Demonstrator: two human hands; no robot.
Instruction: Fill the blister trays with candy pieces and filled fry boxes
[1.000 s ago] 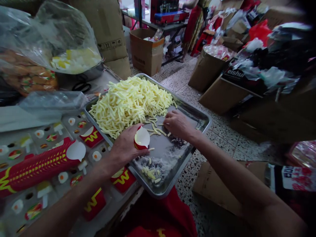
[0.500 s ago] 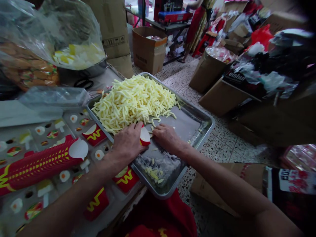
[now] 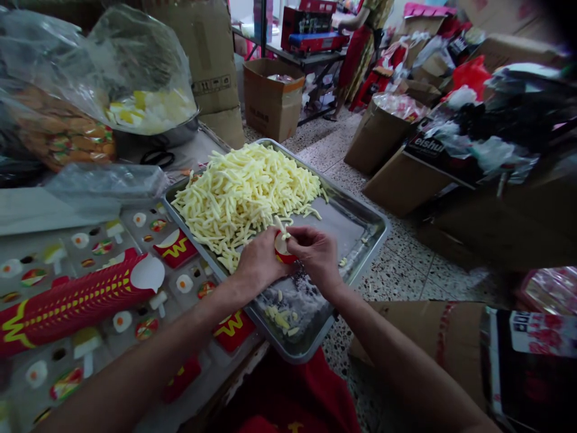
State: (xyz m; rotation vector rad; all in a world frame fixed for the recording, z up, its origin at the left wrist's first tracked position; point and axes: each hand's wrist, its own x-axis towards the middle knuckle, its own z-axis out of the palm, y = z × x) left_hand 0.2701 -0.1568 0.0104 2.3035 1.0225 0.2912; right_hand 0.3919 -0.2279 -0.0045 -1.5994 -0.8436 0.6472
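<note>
A metal tray (image 3: 360, 264) holds a heap of pale yellow french-fry-shaped sticks (image 3: 252, 192), with small bits scattered near its front corner. Over the tray, my left hand (image 3: 259, 258) is closed round a small red fry carton (image 3: 285, 257) whose mouth faces up. My right hand (image 3: 315, 252) pinches a few pale sticks (image 3: 282, 228) at the carton's opening; some fingertips are hidden. Left of the tray lies a long nested stack of red and yellow cartons (image 3: 81, 294). Single flat cartons (image 3: 175, 246) rest beside the tray on a sheet printed with food pictures.
Clear plastic bags (image 3: 144, 66) with toy-like food pieces and black scissors (image 3: 157, 157) are at the back left. Cardboard boxes (image 3: 273, 99) stand on the speckled floor. Piled bags and boxes (image 3: 469, 120) fill the right. A person (image 3: 360, 36) stands at the far table.
My right hand has risen from the tray floor to the carton's mouth with sticks pinched in it. My left hand has shifted slightly right and tipped the carton more upright.
</note>
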